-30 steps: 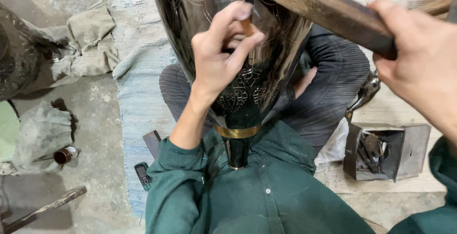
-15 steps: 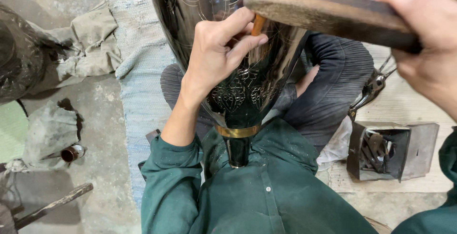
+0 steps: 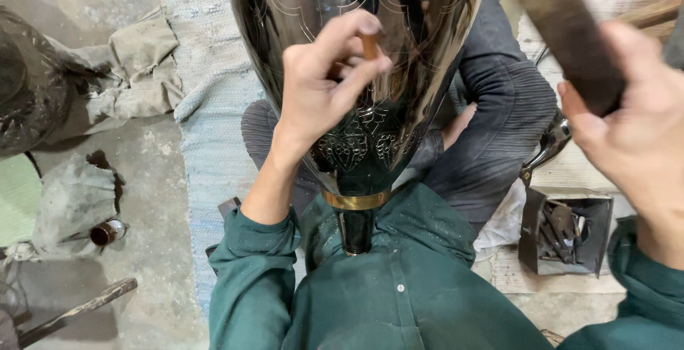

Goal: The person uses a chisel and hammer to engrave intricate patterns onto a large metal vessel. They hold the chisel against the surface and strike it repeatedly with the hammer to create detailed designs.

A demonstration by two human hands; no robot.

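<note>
A large shiny black metal vase with fine engraved patterns and a brass band near its neck rests against my lap, its narrow end towards my green shirt. My left hand lies on the vase and pinches a small copper-coloured chisel against its surface. My right hand grips the dark wooden mallet, which is raised up and to the right of the chisel, blurred.
A small grey metal box of tools sits at the right by my knee. A pale blue woven mat lies under me. Crumpled grey cloths, a small copper cap and a wooden stick lie on the concrete floor at left.
The mallet has swung from above the chisel up and to the right. The view has closed in on the vase. My left hand keeps the chisel on the vase.
</note>
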